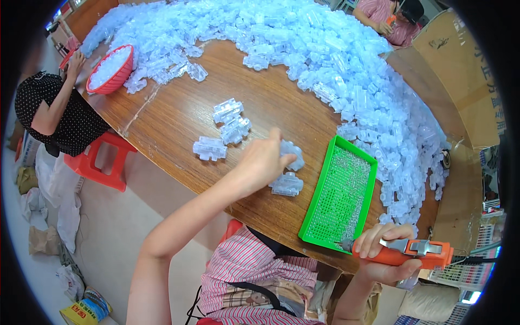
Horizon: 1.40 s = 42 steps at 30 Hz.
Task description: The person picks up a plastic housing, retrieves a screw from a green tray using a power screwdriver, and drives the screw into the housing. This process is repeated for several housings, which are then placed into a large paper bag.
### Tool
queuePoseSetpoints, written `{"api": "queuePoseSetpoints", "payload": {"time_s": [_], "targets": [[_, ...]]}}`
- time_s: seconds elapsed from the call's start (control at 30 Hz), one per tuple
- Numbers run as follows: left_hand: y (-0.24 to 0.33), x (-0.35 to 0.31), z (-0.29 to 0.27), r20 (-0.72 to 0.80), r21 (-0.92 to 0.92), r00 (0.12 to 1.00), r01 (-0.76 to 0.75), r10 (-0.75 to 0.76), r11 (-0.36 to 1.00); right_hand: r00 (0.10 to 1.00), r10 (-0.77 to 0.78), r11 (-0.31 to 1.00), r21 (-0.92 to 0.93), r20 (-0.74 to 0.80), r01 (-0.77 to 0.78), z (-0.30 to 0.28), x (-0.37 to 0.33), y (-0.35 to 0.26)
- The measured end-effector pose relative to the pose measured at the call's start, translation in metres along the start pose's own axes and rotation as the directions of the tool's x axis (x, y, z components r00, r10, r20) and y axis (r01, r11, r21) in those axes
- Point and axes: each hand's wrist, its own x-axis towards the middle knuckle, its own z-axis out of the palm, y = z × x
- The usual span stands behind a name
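My left hand [260, 162] reaches over the table, its thumb and fingers around a clear plastic part [293, 154]. A second ribbed clear part [286, 184] lies just below it. Left of the hand rest three more clear parts [210, 148]. My right hand [385, 249] is wrapped round an orange power screwdriver [436, 255] with a metal lever on its side. The screwdriver lies nearly level, its tip at the near end of a green tray [309, 221]. Many small silvery screws [355, 168] are spread over the tray's perforated bottom. Something pale shows beneath my right hand, too hidden to name.
A big heap of clear parts [314, 49] curves along the table's far and right sides. Cardboard [460, 81] walls the right. At left, a person in dotted black [59, 108] works by a red basket [116, 80]. Another person [382, 13] sits across, beyond a red stool [116, 162].
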Motion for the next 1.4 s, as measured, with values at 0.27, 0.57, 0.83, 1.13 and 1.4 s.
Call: {"api": "queuePoseSetpoints", "payload": {"time_s": [0.27,0.57,0.83,1.13,1.4], "targets": [[-0.015,0.010,-0.024,-0.404,0.561,0.911,0.175,0.083,0.809,0.994,-0.001,0.999,-0.044,-0.110,-0.004,-0.009,-0.001,-0.002],[-0.030,-0.009,-0.046,-0.328,0.175,0.937,-0.061,0.117,0.983,0.994,0.059,0.991,-0.118,-0.087,-0.069,-0.005,0.003,0.025],[0.017,-0.121,0.006,0.432,-0.791,0.894,0.314,0.115,0.526,0.992,0.090,0.993,-0.068,-0.090,-0.096,-0.011,-0.004,0.050],[0.010,-0.176,0.080,0.773,-0.634,0.607,0.753,0.184,0.179,1.000,0.028,1.000,-0.011,-0.003,-0.028,-0.028,0.000,0.062],[0.016,-0.181,0.107,0.752,-0.658,0.648,0.721,0.125,0.219,0.996,0.084,0.996,-0.024,-0.030,-0.085,-0.025,-0.003,0.060]]}}
